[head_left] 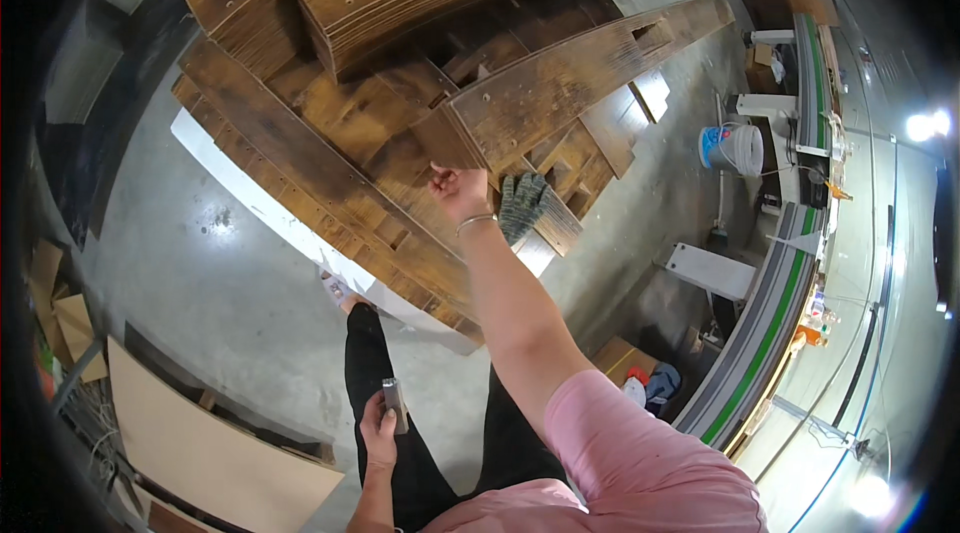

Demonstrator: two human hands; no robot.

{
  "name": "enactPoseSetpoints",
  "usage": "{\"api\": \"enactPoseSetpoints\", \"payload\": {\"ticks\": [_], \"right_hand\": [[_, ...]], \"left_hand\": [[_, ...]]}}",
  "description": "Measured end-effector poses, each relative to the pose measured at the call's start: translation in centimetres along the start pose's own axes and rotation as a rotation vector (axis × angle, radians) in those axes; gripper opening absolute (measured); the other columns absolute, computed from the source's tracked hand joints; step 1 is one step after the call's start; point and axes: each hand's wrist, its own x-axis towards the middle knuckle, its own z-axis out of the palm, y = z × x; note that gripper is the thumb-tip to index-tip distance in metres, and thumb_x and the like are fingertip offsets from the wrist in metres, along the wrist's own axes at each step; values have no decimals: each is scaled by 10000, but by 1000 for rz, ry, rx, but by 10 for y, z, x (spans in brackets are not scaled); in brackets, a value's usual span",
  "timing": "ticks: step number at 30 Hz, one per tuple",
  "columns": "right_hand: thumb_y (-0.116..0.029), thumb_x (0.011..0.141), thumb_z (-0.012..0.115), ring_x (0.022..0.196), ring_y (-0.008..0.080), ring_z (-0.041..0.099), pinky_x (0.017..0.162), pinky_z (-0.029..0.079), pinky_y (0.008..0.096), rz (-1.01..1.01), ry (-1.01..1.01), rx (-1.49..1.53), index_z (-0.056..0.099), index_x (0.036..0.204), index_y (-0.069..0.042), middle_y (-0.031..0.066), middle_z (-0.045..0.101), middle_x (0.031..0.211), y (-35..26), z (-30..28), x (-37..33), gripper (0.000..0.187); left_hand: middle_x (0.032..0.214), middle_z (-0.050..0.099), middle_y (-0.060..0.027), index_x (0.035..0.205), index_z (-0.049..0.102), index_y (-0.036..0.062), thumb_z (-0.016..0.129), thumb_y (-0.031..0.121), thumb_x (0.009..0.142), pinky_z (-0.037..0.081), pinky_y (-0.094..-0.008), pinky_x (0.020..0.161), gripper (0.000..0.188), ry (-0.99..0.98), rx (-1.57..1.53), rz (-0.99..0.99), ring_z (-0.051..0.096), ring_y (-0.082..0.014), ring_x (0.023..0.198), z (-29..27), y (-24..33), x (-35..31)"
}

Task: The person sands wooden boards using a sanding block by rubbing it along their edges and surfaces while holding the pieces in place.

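My left hand [379, 430] is down by my thigh, closed around a small grey block-shaped object [396, 406] with a shiny metallic end; its kind is unclear. Stretched out ahead, my right hand [460, 193] has its fingers curled at the near end of a stack of brown wooden boards [570, 83]. Whether those fingers pinch anything is too small to make out. Just right of that hand, a dark patterned work glove [522, 205] lies on the boards. Beneath are more brown planks [300, 193], piled in layers.
Another thick board stack [420, 3] rises at the back. White sheet material [270, 198] edges the pile's left side. On the right are a white bucket [742, 150] and a long machine bed with a green stripe [765, 333]. A beige panel [200, 433] leans at lower left.
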Motion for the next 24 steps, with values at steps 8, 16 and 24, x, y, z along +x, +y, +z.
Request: {"api": "enactPoseSetpoints", "payload": {"ticks": [8,16,24], "right_hand": [[-175,951,536,667,199,500,677,465,362,-93,42,40,639,855,-49,86,635,756,9,-103,-17,189],[-125,931,594,680,220,550,649,483,353,-22,168,-35,641,902,-19,83,624,728,1,-90,-97,120],[-70,873,609,938,226,584,827,465,333,-1516,236,-1158,654,970,-20,120,594,1035,-136,-39,-214,118]], "left_hand": [[1040,639,-108,1286,497,-50,545,115,889,504,-313,818,432,-12,26,-21,636,-179,901,11,5,2],[1023,631,-76,1295,500,-35,563,154,903,499,-277,783,440,21,31,-45,618,-146,869,16,11,4],[1274,563,-86,1403,441,-43,490,217,949,422,-298,976,525,55,-226,-109,546,-180,1123,58,43,54]]}}
